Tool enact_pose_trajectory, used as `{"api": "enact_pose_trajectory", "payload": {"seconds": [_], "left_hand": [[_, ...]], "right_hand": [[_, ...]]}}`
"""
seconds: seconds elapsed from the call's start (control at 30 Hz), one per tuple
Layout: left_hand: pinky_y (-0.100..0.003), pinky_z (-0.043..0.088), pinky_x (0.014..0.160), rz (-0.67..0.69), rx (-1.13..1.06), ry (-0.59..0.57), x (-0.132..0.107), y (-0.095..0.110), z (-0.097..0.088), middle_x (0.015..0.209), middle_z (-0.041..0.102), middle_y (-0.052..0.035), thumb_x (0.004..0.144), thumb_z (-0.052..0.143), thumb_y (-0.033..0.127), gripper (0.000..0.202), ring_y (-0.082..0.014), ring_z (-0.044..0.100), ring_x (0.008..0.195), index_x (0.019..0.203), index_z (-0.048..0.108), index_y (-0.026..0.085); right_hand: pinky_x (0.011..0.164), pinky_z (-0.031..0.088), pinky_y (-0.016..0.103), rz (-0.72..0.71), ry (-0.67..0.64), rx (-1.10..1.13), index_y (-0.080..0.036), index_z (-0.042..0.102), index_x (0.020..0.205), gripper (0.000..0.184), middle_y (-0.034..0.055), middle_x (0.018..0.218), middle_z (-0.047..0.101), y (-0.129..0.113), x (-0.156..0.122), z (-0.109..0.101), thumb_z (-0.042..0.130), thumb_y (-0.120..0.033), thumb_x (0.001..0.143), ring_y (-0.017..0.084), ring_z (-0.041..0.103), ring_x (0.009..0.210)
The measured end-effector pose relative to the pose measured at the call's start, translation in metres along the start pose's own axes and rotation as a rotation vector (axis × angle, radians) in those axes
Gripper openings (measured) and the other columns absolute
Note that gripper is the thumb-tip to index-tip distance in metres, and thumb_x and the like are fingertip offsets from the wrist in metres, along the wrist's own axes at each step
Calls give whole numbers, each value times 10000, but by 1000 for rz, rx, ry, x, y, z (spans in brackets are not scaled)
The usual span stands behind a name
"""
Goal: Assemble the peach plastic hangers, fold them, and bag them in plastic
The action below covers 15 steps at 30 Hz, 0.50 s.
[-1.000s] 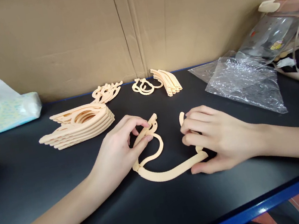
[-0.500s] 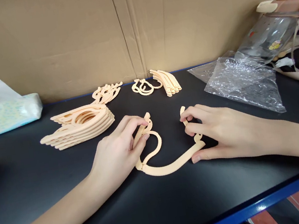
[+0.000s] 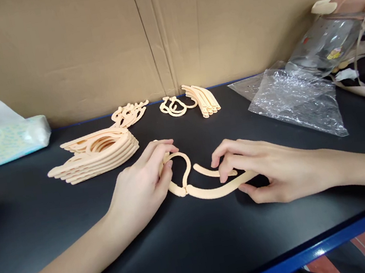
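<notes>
Left hand and right hand both pinch peach plastic folding hanger at black counter middle — stack of peach hangers toward back-left, crinkled clear plastic bag toward back-right.

1. Your table is black with a blue front edge, and cardboard stands behind it.
2. At your far left lies a wipes pack.
3. Left of centre lies a stack of hangers. Behind it are small heaps of hooks, loops and bars.
4. Right in front of you one hanger rests on the top.
5. At your right lies a clear bag, with a bottle behind it.
</notes>
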<state>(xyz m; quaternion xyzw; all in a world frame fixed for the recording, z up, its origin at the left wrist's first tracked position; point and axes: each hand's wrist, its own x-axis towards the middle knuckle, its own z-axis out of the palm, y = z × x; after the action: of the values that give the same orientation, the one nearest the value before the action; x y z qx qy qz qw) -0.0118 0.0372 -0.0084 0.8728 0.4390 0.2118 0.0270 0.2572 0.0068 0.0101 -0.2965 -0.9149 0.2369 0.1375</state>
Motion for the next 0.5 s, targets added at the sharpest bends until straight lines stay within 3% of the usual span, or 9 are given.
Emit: {"api": "enact_pose_trajectory", "payload": {"seconds": [0.13, 0.3, 0.5], "left_hand": [[-221, 409, 509, 4, -15, -47, 0, 0, 0, 1254, 633, 28, 966, 424, 189, 205, -68, 573, 571, 1119, 548, 246], [-229, 453, 584, 33, -86, -62, -1, 0, -1, 1249, 627, 13, 1019, 397, 291, 176, -101, 658, 746, 1113, 536, 243], [-245, 460, 626, 73, -81, -95, -3, -4, 0, 1309, 580, 10, 951, 327, 104, 325, -127, 658, 868, 1176, 506, 255]], "right_hand": [[891, 406, 288, -68, -16, -10, -220, 542, 1058, 380, 21, 1090, 603, -1, 1, -2, 485, 31, 779, 137, 552, 933], [946, 394, 326, -105, 11, -44, -194, 557, 1062, 350, 23, 963, 630, 5, 2, -1, 460, 33, 813, 161, 536, 945], [863, 420, 336, -90, 190, -277, -184, 606, 1034, 314, 48, 940, 651, 21, 6, 3, 384, 8, 922, 193, 525, 965]]}}
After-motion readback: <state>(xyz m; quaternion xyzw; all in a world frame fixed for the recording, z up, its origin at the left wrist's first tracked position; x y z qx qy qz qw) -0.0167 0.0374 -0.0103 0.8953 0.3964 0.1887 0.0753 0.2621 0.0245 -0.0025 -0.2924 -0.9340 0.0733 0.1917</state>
